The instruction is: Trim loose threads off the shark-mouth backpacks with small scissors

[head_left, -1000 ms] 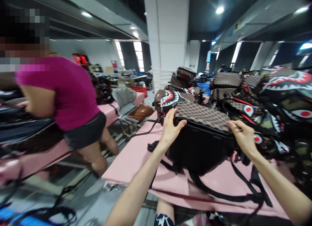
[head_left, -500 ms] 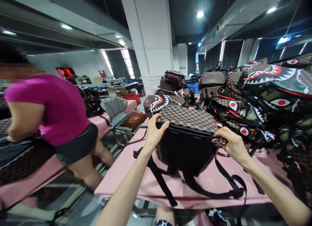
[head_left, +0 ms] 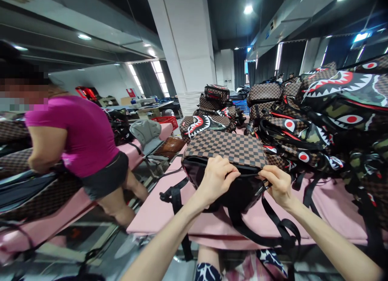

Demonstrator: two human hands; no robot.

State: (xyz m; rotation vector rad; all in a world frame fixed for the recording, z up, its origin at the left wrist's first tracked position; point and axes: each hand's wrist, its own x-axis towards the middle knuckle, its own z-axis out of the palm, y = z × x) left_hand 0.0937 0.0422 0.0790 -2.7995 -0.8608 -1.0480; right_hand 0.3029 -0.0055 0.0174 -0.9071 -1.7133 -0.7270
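Note:
A backpack (head_left: 226, 145) with a brown-and-black checkered side and a black back panel lies on the pink-covered table (head_left: 154, 208) before me. Its black straps (head_left: 251, 232) trail toward the near edge. Along the zipper seam, my left hand (head_left: 218, 176) pinches the black edge near the middle of the bag. My right hand (head_left: 276, 182) is closed at the seam's right corner, where a small dark metal piece, perhaps a zipper pull, shows by the fingers. A narrow gap shows in the seam between both hands.
Checkered and camouflage backpacks with shark faces (head_left: 342, 95) are heaped at the right and behind. A person in a magenta shirt (head_left: 87, 135) stands at another table on the left. A grey chair (head_left: 146, 133) and a white pillar (head_left: 184, 50) stand beyond.
My left hand has moved right from the bag's left corner to the middle of the seam. My right hand stays near the right corner. The person at left appears farther right in view.

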